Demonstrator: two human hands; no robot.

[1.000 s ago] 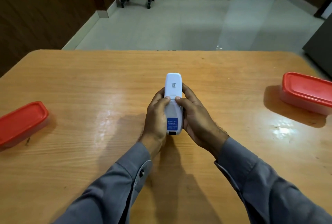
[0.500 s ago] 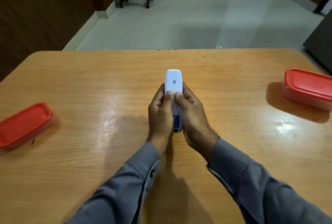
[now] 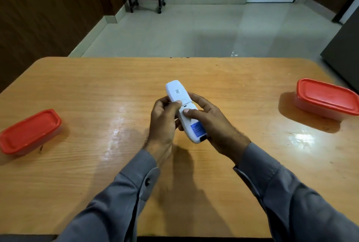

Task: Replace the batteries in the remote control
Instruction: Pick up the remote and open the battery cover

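Step in hand, by judgement: opening the battery compartment. White remote control (image 3: 185,114) held back-side up above mid-table, tilted, far end toward upper left, near end toward lower right. Left hand (image 3: 164,121) wrapped round the left edge, thumb lying across the back near the seam. Right hand (image 3: 211,125) cradling from the right and beneath, fingers curled round the body, thumb tip pressed onto the battery cover (image 3: 191,120) just below the seam. Seam showing as a thin line with a small dark slot beside it; cover not yet off, no cells in sight. Next move, as judged: steady thumb push along the length of the body toward the near end, left hand bracing against the slide; too light a grip and likely slip on the smooth shell. Materials: glossy hard plastic, rounded elongated shape, small printed code label near the far end, blue sticker (image 3: 197,130) near the lower end. Wooden table (image 3: 97,164) varnished, grained, with glare patches. Two lidded containers, red lids, rounded corners, translucent bases: left container (image 3: 30,132), right container (image 3: 328,99), well apart from the hands; contents not discernible. Grey buttoned sleeves on both arms.
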